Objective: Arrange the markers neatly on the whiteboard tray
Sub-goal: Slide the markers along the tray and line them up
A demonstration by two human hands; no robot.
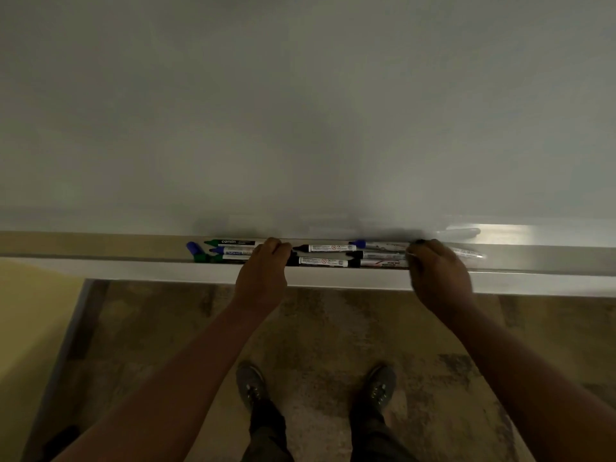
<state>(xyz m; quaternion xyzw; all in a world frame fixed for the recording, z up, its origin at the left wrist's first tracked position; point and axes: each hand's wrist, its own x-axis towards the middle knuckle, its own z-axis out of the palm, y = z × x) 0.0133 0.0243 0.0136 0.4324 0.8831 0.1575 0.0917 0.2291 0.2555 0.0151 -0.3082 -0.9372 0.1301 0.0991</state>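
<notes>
Several markers lie along the metal whiteboard tray (550, 258). At the left are a green-capped marker (233, 242), a blue-capped one (230, 251), another green one (213, 258) and a loose blue cap (192, 248). Black-capped markers (321, 248) lie in the middle, with a blue-capped marker (376, 244) behind them. My left hand (263, 271) rests on the tray with fingers curled over the left group's ends. My right hand (436, 271) curls over the right ends of the middle markers; a pale marker (470, 253) sticks out beyond it.
The whiteboard (300, 111) fills the upper view. Below the tray are patterned carpet (316, 328) and my two shoes (250, 385). A yellow wall (30, 311) stands at the left.
</notes>
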